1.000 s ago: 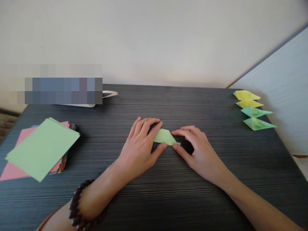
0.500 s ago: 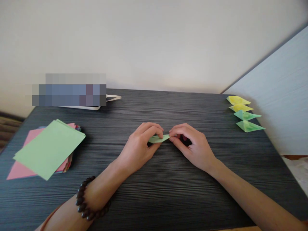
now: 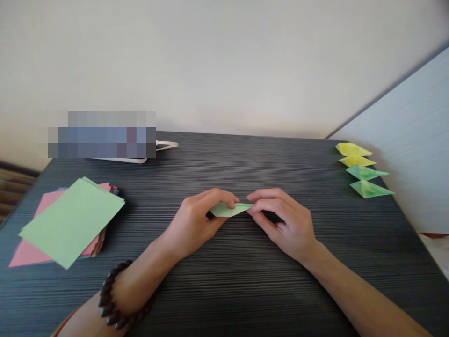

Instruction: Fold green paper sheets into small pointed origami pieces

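Note:
Between my two hands is a small folded piece of light green paper, long and narrow, tapering to a point at its right end. My left hand grips its left part, fingers on top and thumb beneath. With thumb and fingertips, my right hand pinches the pointed right tip. Part of the paper is hidden under the left fingers. A dark beaded bracelet circles the left wrist.
Sheets of green paper lie over pink paper at the left. Several folded pieces, such as a yellow one and a green one, line the dark table's right edge. A blurred-out object stands at back left.
My hands have shifted slightly apart and lower in view with the green paper, and more of it shows between them. The view itself has moved slightly.

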Tool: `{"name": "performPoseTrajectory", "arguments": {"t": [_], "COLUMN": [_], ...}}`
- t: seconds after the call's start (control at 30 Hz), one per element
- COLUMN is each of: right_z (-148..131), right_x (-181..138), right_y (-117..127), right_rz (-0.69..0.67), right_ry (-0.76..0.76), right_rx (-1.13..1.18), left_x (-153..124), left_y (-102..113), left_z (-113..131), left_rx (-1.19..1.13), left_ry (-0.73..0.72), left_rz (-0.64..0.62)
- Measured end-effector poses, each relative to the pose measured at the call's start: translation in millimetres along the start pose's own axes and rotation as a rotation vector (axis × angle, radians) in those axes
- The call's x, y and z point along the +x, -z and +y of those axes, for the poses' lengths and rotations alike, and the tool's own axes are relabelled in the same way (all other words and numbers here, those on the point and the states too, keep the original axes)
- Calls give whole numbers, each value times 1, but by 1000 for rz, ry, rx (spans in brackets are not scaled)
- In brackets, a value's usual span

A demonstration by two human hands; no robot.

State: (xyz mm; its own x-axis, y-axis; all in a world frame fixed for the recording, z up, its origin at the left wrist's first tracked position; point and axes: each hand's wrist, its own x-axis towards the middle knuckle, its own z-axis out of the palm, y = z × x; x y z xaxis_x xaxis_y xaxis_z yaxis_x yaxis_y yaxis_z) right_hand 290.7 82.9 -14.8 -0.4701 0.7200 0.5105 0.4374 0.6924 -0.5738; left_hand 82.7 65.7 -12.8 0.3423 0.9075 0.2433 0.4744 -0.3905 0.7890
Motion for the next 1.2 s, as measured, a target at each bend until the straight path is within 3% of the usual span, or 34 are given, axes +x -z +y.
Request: {"name": "performPoseTrajectory", "arguments": {"t": [0.23, 0.47, 0.77, 0.97, 1.2], "right_z": [4, 2, -9, -7, -7], "right_x": [-1, 0, -2, -1, 2], "right_y": [4, 3, 3, 0, 0], "right_rz": [3, -21, 13, 23, -27], "right_ry": [-2, -18, 35, 73, -71], "right_rx": [-108, -55, -133, -1, 141], "left_x": [0, 0, 0, -1, -1], "left_y": [1, -1, 1, -3, -5], "left_z": [1, 1, 7, 2, 1], "left_rx": [39, 55, 362, 294, 204], "left_ry": [-13, -110, -291, -259, -271], "left_rz": [21, 21, 148, 143, 65]}}
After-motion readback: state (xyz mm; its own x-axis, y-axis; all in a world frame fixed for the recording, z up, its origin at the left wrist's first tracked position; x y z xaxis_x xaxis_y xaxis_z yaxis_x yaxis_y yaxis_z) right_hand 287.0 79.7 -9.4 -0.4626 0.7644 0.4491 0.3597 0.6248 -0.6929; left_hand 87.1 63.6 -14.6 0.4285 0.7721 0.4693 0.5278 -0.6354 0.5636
